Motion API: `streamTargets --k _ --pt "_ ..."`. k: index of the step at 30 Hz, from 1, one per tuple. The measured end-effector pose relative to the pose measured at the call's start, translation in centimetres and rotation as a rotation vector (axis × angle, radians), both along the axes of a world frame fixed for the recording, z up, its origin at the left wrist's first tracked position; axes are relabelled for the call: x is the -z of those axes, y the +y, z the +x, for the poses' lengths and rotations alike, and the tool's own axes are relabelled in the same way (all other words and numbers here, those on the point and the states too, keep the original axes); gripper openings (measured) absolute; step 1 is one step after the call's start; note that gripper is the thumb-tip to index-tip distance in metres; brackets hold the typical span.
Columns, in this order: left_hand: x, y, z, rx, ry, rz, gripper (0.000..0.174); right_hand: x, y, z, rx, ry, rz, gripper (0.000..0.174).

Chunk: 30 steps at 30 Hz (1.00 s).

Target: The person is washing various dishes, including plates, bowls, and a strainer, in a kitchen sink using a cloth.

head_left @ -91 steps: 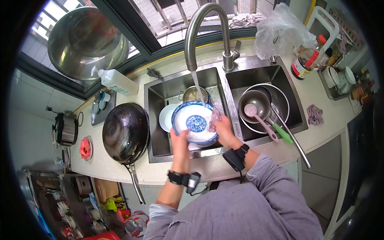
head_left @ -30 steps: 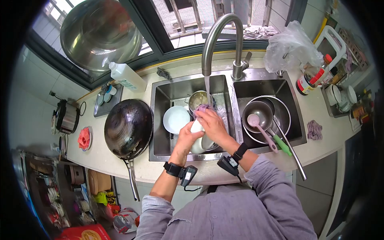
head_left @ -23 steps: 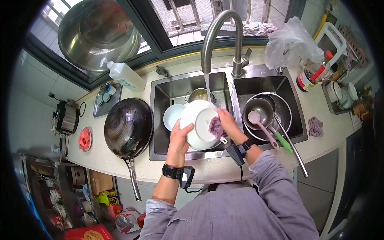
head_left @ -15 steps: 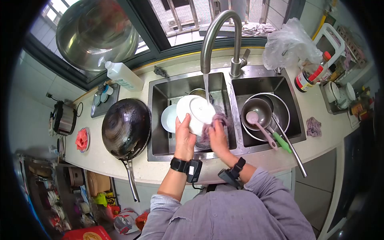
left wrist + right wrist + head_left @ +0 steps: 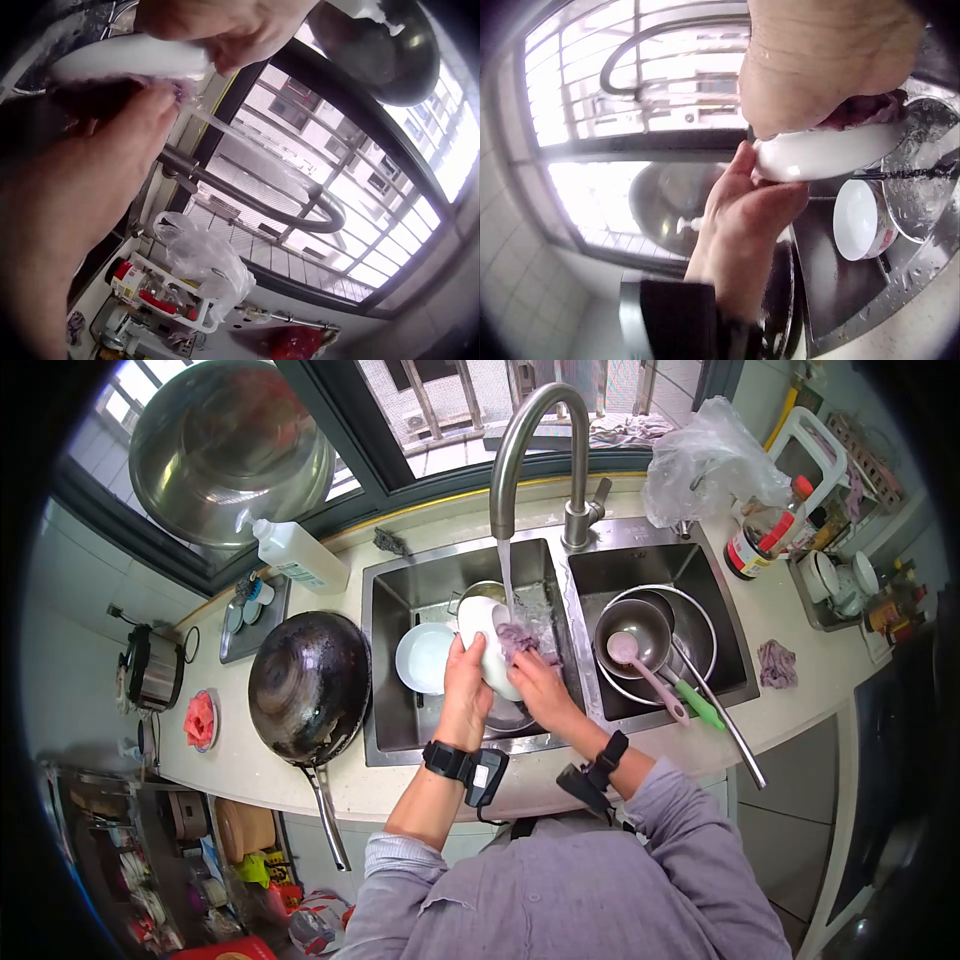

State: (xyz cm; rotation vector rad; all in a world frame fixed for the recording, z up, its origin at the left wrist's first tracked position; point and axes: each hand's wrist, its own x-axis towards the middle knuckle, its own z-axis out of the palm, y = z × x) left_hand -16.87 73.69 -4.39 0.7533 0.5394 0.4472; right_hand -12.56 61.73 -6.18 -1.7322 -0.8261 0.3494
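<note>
Over the left sink basin, my left hand (image 5: 466,688) grips a white plate (image 5: 478,622) by its left edge, thumb and fingers on either side. The plate is steeply tilted under the running faucet (image 5: 503,490). My right hand (image 5: 543,693) holds a crumpled purple cloth (image 5: 516,640) against the plate's right face. In the right wrist view the plate (image 5: 817,156) shows side-on, with the cloth (image 5: 870,111) squeezed between it and the right palm. A white bowl (image 5: 424,658) sits in the basin left of the hands. A small metal pot (image 5: 482,592) lies behind the plate, partly hidden.
The right basin (image 5: 690,563) holds a dark ladle-like pan (image 5: 640,622), a pink spoon (image 5: 650,678) and a green-handled tool (image 5: 700,705). An upturned black wok (image 5: 305,685) lies on the counter to the left. Another cloth (image 5: 776,664) lies at right.
The plate has turned from showing its blue-patterned inside to its white underside, and now stands nearly edge-on. My right hand has moved the cloth over its surface and up towards the water stream.
</note>
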Motion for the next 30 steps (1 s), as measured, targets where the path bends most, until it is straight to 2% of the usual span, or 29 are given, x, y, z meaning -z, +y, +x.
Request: streamTargets --k 3,9,10,12,14,16,17,18,20,21,23,24,25,26,27,28,30 --pt "0.1 0.1 0.2 -0.018 0.001 -0.054 0.023 -1.1 0.0 -1.4 0.033 -0.428 0.035 0.022" --pt "1.0 0.9 -0.1 -0.013 0.004 -0.110 0.025 -3.4 0.7 -1.6 -0.062 -0.418 -0.105 0.027" --pt "0.7 1.1 -0.1 -0.023 0.024 -0.112 0.025 -3.3 0.4 -1.8 -0.061 -0.420 -0.106 0.027" --pt "0.3 1.7 -0.4 -0.042 0.027 -0.177 0.027 -2.3 -0.9 -2.6 -0.056 -0.578 -0.116 0.028" --pt "-1.0 1.9 -0.6 -0.055 -0.030 -0.254 0.028 -0.4 -1.6 -2.5 -0.070 -0.593 -0.109 0.031" --pt "-1.9 1.3 -0.8 -0.055 -0.031 -0.244 0.028 0.4 -1.7 -2.5 -0.026 -0.326 0.084 0.033" --pt "-1.4 1.2 -0.9 -0.029 -0.031 -0.159 0.028 0.7 -1.2 -2.2 0.028 -0.246 0.117 0.026" --pt "-1.1 1.0 -1.0 -0.004 -0.032 -0.073 0.028 0.7 -0.6 -1.6 0.028 -0.248 0.117 0.026" --pt "-1.7 -0.8 -1.4 0.002 -0.012 -0.004 0.027 0.7 0.6 -0.3 0.010 0.491 0.184 0.026" --pt "-1.7 -1.4 -1.6 0.062 0.038 0.163 0.026 -0.1 1.1 0.0 0.031 0.664 0.291 0.034" --pt "-1.3 -3.1 -1.8 0.117 0.108 0.493 0.025 -2.0 1.1 0.5 -0.022 0.721 0.325 0.035" --pt "-1.4 -3.9 -1.8 0.173 0.142 0.548 0.024 -2.8 1.0 0.7 -0.065 0.782 0.354 0.036" --pt "-1.0 -4.5 -1.9 0.229 0.248 0.713 0.024 -3.4 0.9 0.9 0.038 0.720 0.208 0.035" --pt "-0.8 -4.9 -1.8 0.291 0.356 0.878 0.024 -2.7 1.0 1.1 0.031 0.725 0.214 0.035" --pt "-1.0 -5.1 -1.6 0.283 0.291 1.015 0.025 -1.2 1.2 1.4 0.103 0.788 0.319 0.034" --pt "-0.5 -4.9 -1.5 0.280 0.295 1.018 0.025 -0.5 1.2 1.6 0.177 0.849 0.422 0.033" --pt "1.6 -3.6 -1.5 0.333 0.273 1.270 0.029 0.0 0.6 1.9 0.179 0.923 0.436 0.030"
